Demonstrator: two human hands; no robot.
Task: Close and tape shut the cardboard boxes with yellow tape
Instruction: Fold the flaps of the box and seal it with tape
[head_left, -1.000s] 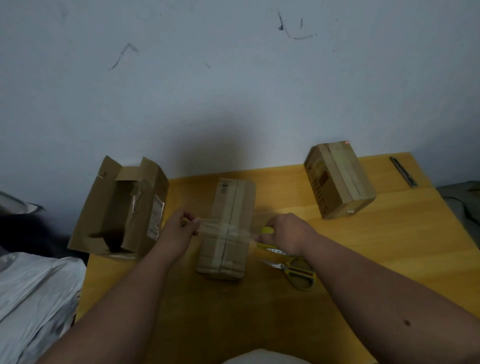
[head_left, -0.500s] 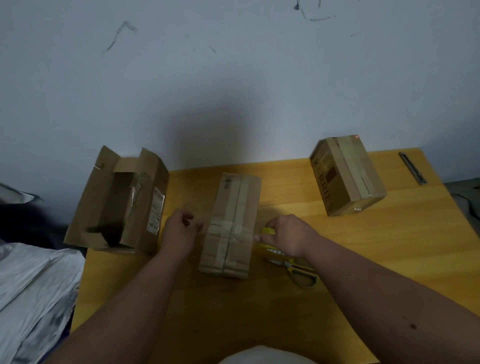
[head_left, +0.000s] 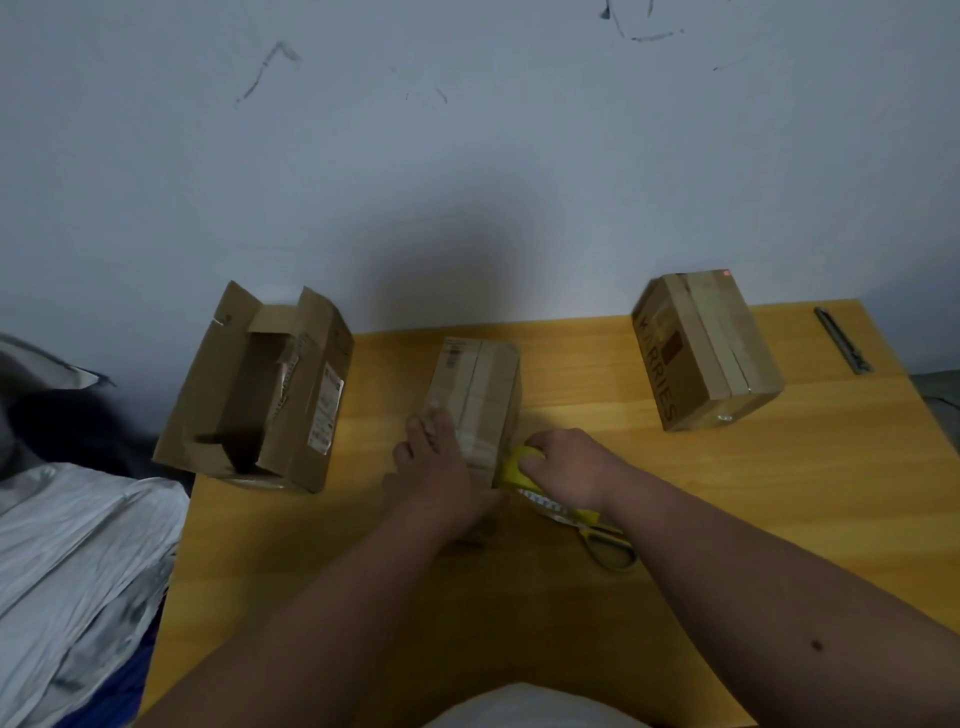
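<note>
**Left hand flat on middle box, right hand on yellow tape roll**

Nearest: a white garment edge (head_left: 524, 709) at the bottom centre, both forearms reaching out over the yellow-wood desk (head_left: 779, 493). Crumpled grey-white cloth (head_left: 78, 561) lies off the desk's left edge.

Yellow-handled scissors (head_left: 608, 543) lie on the desk just under the right wrist, handles toward the near side.

Right hand (head_left: 566, 462) sits right of the middle box, fingers curled over a yellow tape roll (head_left: 514, 465); grip holds the roll, which touches or nearly touches the box's right side. A strip of tape appears to trail from the roll toward the scissors, blurred.

Left hand (head_left: 436, 467) lies on the near end of the middle box (head_left: 478, 395), fingers straight and spread, pressing the top; grip is wide, nothing held. The box is closed, lengthwise seam taped, a cross band of tape just beyond the fingertips.

Farther left: an open box (head_left: 270, 389), flaps up, overhanging the desk's left edge, white label on its right side.

Farther right: a closed, taped box (head_left: 706, 348) with "RRIES" lettering readable on its side, well apart from the hands.

Far right corner: a slim dark utility knife (head_left: 842, 340). Beyond, a grey-white wall (head_left: 467, 156) with scuff marks.
</note>
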